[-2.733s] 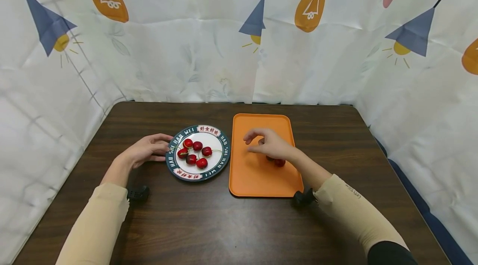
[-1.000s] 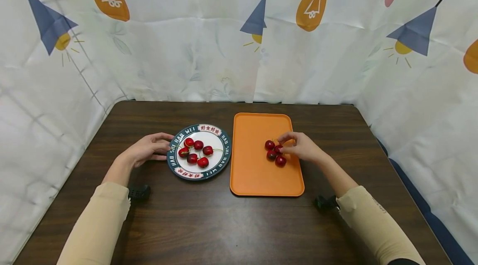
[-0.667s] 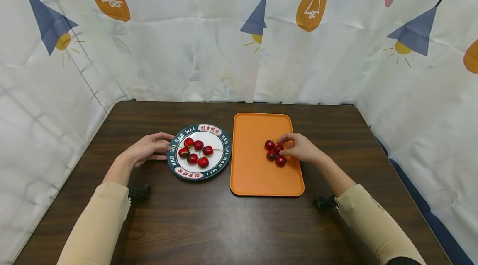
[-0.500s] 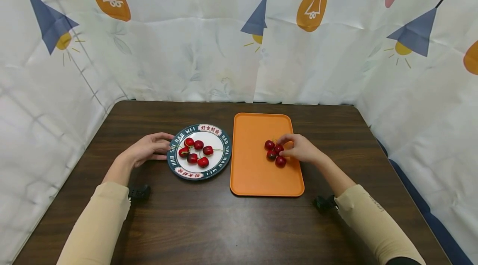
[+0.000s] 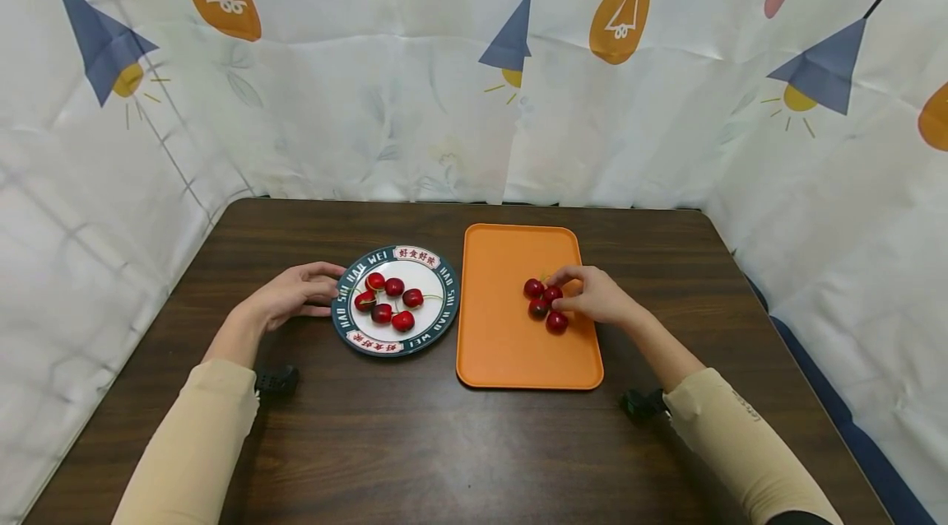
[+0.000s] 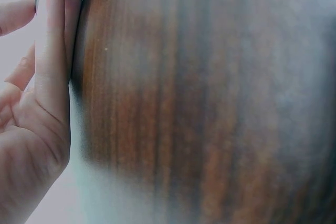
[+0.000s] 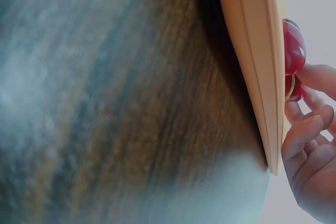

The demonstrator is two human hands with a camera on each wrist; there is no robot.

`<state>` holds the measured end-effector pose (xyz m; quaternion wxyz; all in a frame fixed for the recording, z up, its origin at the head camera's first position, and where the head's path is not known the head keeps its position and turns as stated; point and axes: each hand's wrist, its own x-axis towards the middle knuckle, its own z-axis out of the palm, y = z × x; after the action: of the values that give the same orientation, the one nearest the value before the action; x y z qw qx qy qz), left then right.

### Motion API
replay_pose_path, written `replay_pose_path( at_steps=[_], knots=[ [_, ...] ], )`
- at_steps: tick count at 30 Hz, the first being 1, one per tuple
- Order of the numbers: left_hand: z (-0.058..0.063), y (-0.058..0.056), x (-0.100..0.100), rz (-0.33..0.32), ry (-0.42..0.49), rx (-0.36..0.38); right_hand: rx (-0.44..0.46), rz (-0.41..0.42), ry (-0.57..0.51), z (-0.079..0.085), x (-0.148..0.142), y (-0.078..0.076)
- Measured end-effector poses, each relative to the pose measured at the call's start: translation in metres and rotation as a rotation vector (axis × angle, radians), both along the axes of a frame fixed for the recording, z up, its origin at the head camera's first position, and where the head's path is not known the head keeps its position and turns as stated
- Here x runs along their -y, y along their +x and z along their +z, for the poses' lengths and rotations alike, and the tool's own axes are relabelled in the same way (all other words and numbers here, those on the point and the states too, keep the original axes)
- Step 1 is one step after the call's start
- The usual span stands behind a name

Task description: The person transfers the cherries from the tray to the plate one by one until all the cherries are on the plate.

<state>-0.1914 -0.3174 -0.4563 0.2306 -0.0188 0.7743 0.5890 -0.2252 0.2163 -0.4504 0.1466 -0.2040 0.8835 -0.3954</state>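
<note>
A white plate with a patterned dark green rim point(image 5: 348, 329) holds several red cherries point(image 5: 403, 321). At the plate's left edge rests my left hand point(image 5: 292, 295), fingers extended and touching the rim; the left wrist view shows that hand point(image 6: 39, 98) beside the plate's edge. On the orange tray point(image 5: 496, 360) lies a cluster of several dark red cherries point(image 5: 557, 322). My right hand point(image 5: 596, 295) has forefinger and thumb around one cherry point(image 5: 551, 295) of this cluster, partly hidden by the fingers. In the right wrist view, a green stem shows by the cherries point(image 7: 294, 48).
Plate and tray sit side by side on a dark wooden table point(image 5: 415, 443), with a small gap between them. A white printed curtain point(image 5: 385, 122) hangs behind the table and along both sides. A black wrist device point(image 5: 643, 403) sits under the right forearm.
My right hand came from the tray's upper middle, rightward to the cherry cluster, and has stayed there with its fingers at one cherry. My left hand has stayed at the plate.
</note>
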Motion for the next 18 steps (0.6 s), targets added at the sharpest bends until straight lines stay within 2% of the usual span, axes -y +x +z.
replay_pose_path(
  at_steps=[18],
  knots=[
    [0.000,-0.002,0.000,0.010,-0.007,0.003,-0.017,-0.054,-0.038,0.019,-0.004,0.001]
  ],
)
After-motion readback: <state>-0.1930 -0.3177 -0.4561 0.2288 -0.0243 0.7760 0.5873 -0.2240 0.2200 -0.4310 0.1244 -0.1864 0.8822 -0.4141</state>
